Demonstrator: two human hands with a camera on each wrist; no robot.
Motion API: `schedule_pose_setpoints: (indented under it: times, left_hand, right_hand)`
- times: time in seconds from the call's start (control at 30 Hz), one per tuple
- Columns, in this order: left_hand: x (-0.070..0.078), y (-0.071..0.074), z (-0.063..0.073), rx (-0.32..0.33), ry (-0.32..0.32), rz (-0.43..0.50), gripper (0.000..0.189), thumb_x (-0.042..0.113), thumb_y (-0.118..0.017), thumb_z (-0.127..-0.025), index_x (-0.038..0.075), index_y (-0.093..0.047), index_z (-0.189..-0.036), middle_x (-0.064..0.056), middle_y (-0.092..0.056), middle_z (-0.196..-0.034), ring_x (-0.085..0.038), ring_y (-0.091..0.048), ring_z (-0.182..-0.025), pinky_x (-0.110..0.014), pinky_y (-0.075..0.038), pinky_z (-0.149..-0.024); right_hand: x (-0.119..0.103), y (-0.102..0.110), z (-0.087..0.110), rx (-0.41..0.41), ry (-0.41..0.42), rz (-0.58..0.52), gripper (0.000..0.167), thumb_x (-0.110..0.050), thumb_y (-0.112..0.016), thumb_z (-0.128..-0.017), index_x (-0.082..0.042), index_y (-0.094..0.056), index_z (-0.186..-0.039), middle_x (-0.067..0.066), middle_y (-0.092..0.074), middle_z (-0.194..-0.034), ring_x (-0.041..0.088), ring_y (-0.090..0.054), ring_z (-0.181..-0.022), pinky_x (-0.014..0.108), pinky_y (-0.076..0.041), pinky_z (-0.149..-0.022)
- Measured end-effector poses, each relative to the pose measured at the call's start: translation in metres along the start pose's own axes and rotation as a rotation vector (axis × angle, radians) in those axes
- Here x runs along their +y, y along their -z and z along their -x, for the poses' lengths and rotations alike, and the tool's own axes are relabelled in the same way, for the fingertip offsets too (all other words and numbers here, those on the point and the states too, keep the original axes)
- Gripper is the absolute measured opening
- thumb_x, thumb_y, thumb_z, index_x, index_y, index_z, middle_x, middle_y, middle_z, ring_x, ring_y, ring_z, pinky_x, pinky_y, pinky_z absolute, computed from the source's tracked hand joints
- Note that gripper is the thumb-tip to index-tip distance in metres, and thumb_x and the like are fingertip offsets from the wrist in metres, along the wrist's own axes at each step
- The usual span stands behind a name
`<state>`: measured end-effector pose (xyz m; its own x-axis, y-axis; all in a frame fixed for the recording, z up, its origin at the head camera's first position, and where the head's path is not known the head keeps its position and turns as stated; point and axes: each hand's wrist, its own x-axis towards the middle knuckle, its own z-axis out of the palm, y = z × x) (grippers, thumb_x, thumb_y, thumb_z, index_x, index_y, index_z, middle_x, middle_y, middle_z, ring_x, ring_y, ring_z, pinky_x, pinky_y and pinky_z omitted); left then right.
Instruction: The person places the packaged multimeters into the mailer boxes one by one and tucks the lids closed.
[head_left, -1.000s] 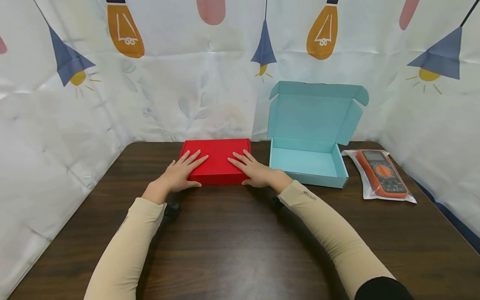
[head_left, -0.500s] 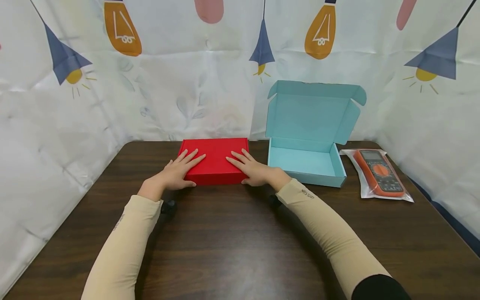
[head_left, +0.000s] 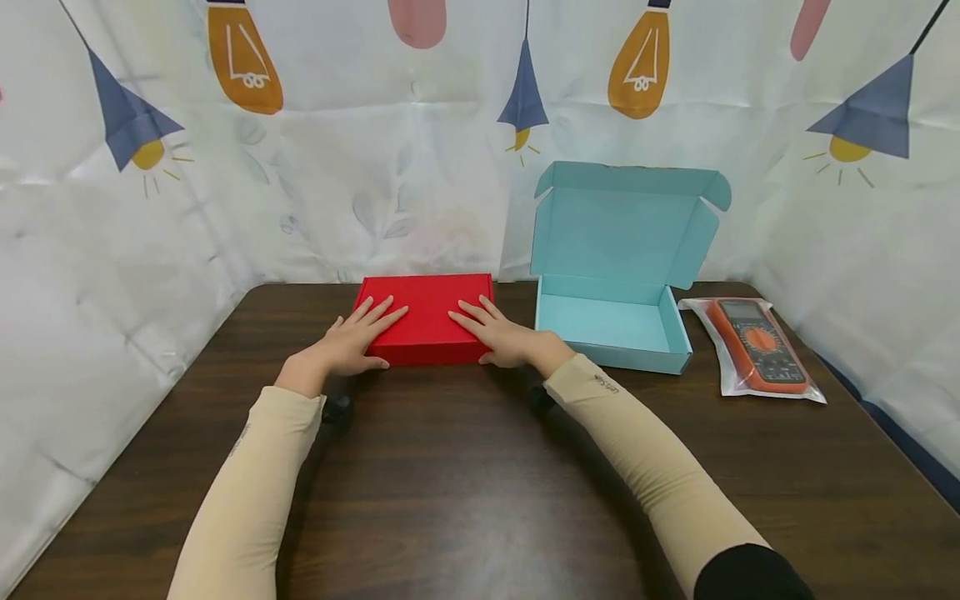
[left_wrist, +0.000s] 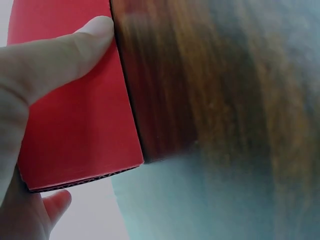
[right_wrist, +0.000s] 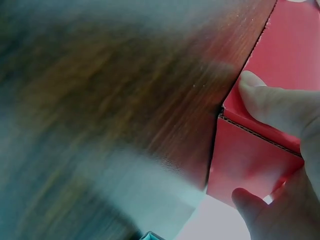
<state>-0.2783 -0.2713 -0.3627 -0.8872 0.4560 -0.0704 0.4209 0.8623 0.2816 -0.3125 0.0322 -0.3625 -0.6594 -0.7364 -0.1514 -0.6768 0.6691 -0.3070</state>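
A closed red cardboard box (head_left: 429,304) lies flat near the back of the dark wooden table (head_left: 465,467). My left hand (head_left: 345,345) rests on its left end, fingers spread over the lid and thumb against the front wall. At the right end my right hand (head_left: 510,340) presses in the same way. Both wrist views show the thumbs lying along the red front wall (left_wrist: 85,125), with another finger by each short end. What the box contains is hidden by its lid.
Right of the red box stands a light-blue box (head_left: 618,357), its lid (head_left: 622,221) raised. Farther right, an orange multimeter (head_left: 767,342) lies in a clear plastic bag (head_left: 738,387). White printed cloth (head_left: 442,192) hangs close behind the table.
The red box has slid slightly left and back under both hands. The light-blue box and the bagged multimeter stay in place, while the head view has shifted a little.
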Motion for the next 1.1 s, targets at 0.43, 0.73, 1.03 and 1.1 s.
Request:
schedule_pose_setpoints:
  times: [0.43, 0.73, 1.03, 1.1]
  left_hand:
    - [-0.004, 0.001, -0.007, 0.004, 0.013, -0.014, 0.102, 0.019, -0.083, -0.084, 0.016, -0.021, -0.164, -0.019, -0.008, -0.169, -0.047, -0.003, -0.152, -0.078, -0.013, -0.111]
    - [-0.001, -0.003, -0.006, -0.008, 0.026, 0.007, 0.104, 0.037, -0.081, -0.084, 0.018, -0.02, -0.165, -0.017, -0.007, -0.17, -0.046, -0.003, -0.153, -0.078, -0.013, -0.111]
    - [0.001, 0.004, -0.002, -0.02, 0.063, 0.039, 0.098, 0.054, -0.071, -0.089, 0.021, -0.02, -0.165, -0.015, -0.009, -0.17, -0.046, -0.003, -0.153, -0.078, -0.011, -0.111]
    - [0.001, 0.006, -0.002, -0.027, 0.074, 0.043, 0.094, 0.056, -0.067, -0.091, 0.021, -0.02, -0.165, -0.015, -0.009, -0.17, -0.045, -0.003, -0.153, -0.078, -0.011, -0.111]
  right_hand:
    - [0.002, 0.002, -0.003, 0.008, -0.004, 0.001, 0.101, -0.013, -0.077, -0.091, -0.017, -0.01, -0.166, 0.008, -0.003, -0.171, 0.034, 0.005, -0.155, 0.041, -0.045, -0.109]
    - [0.003, -0.004, 0.015, 0.006, 0.027, 0.026, 0.091, -0.022, -0.073, -0.096, -0.018, -0.015, -0.166, 0.009, -0.002, -0.172, 0.036, 0.003, -0.156, 0.039, -0.048, -0.106]
    - [0.006, 0.008, 0.048, -0.015, 0.097, -0.074, 0.079, -0.021, -0.068, -0.101, -0.015, -0.021, -0.165, 0.009, -0.015, -0.17, 0.038, -0.009, -0.155, 0.041, -0.05, -0.104]
    - [0.008, 0.01, 0.059, 0.014, 0.107, -0.071, 0.076, -0.02, -0.066, -0.102, -0.015, -0.024, -0.164, 0.008, -0.022, -0.169, 0.038, -0.015, -0.154, 0.042, -0.05, -0.103]
